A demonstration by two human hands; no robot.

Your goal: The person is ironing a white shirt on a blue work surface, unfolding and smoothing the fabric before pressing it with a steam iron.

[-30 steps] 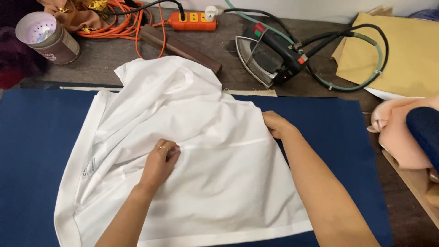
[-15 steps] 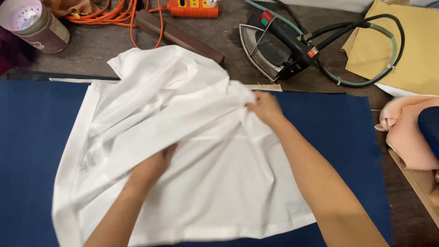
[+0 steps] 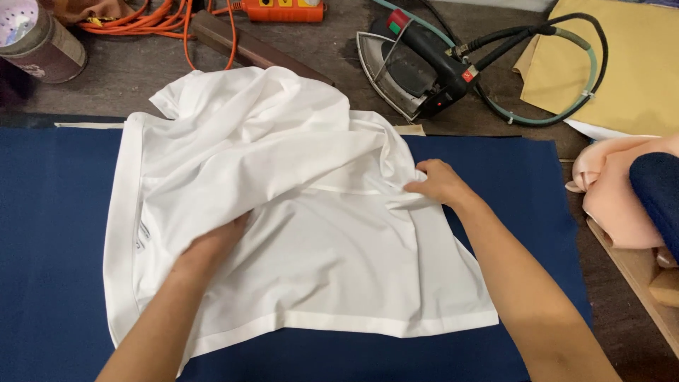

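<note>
A white garment (image 3: 318, 269) lies rumpled on a dark blue ironing pad (image 3: 49, 212). My left hand (image 3: 212, 240) reaches under a raised fold of the cloth at its middle left, so the fingers are hidden. My right hand (image 3: 438, 182) pinches the garment's right edge between thumb and fingers and pulls the fold sideways. The upper part of the garment is bunched up toward the far edge of the pad.
Behind the pad on the wooden table lie a steam iron (image 3: 417, 67) with a green hose (image 3: 566, 113), an orange power strip (image 3: 283, 10) and orange cable (image 3: 152, 25), a wooden block (image 3: 240, 46) and a tin (image 3: 35, 39). Yellow paper (image 3: 622, 67) and peach and blue cloth (image 3: 622, 191) sit at the right.
My right hand lifted the garment's right edge up and inward, then drew it back out to the right. My left hand slid from on top of the cloth to under a fold.
</note>
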